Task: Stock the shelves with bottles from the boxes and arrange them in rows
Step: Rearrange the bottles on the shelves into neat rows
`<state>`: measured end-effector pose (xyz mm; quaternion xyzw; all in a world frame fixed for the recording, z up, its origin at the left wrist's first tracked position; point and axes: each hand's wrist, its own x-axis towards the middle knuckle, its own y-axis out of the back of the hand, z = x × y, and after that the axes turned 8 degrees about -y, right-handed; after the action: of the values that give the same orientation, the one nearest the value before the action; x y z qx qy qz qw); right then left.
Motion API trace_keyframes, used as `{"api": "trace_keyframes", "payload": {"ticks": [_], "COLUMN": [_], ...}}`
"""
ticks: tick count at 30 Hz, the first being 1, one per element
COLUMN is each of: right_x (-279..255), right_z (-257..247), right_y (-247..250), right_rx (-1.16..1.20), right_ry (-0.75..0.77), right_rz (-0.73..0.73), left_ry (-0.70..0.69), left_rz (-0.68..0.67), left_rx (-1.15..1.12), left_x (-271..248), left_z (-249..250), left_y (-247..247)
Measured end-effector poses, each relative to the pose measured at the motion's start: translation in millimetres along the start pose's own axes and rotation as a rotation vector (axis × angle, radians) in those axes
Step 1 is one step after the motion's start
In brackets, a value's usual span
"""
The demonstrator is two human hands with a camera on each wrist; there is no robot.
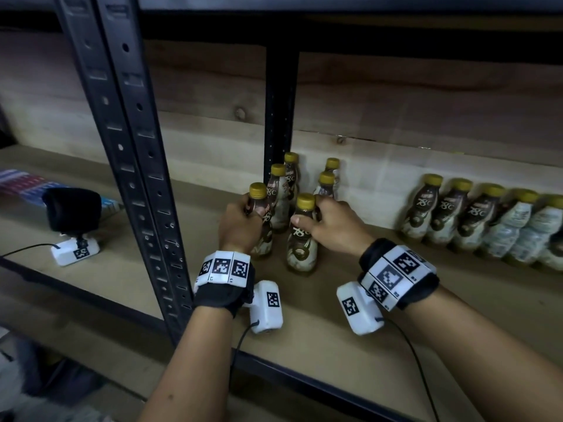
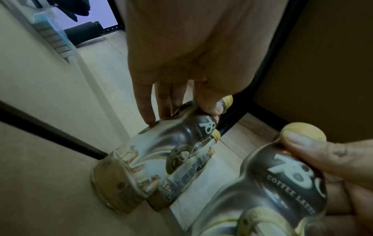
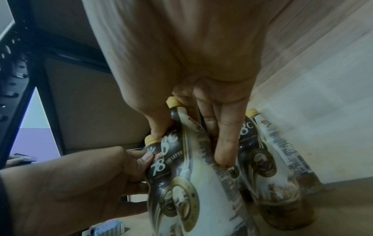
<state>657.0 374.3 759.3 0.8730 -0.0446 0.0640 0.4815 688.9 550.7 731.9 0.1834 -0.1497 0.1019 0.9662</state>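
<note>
The shelf is matt, pale brown board, smooth, edged in dark painted metal. The perforated uprights are matt black metal. Behind, the back panel looks like raw wood with knots and grain. The bottles are glossy clear plastic in shiny printed wrap, with matt yellow plastic caps. The wrist cameras are smooth white plastic on black cloth straps.

The wooden shelf board carries six upright gold-capped coffee bottles in two short rows near the rear post, a leaning bottle row at right, and a white-based device at left.
</note>
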Motion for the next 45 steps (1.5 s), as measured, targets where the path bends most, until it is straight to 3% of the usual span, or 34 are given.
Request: {"api": "trace_keyframes", "payload": {"ticks": [17, 25, 27, 31, 36, 39, 45], "right_x": [-7.9, -14.8, -12.6, 2.4, 16.3, 11.2, 3.1], "right_z": [2.3, -3.8, -1.5, 21.1, 78.2, 118.3, 169.6], "right_y": [-9.8, 12.6, 32.0, 82.2, 141.6, 160.4, 156.4], "right_rx": [-0.072, -0.049, 0.021, 0.022, -0.099, -0.053, 0.138], "right_ry": [-0.004, -0.022, -0.038, -0.104, -0.303, -0.427, -0.535], "right_rz": [0.163, 0.07, 0.114, 0.238, 0.285, 0.317, 0.38], "left_ry": [0.031, -0.026, -0.092, -0.388, -0.556, -0.616, -0.381], "left_rz": [-0.02, -0.056, -0.013, 0.084, -0.185, -0.354, -0.621], "left_rx": [0.1, 0.09, 0.143, 0.189, 0.082, 0.146, 0.084], "left_x": [-1.1, -5.2, -0.8, 9.7, 24.7, 24.3, 19.6], "left_z": [-0.6, 22.8, 38.9, 88.8, 148.1, 163.7, 147.1], "left_y": [-2.9, 5.4, 8.5, -1.1, -60.9, -109.2, -201.1]}}
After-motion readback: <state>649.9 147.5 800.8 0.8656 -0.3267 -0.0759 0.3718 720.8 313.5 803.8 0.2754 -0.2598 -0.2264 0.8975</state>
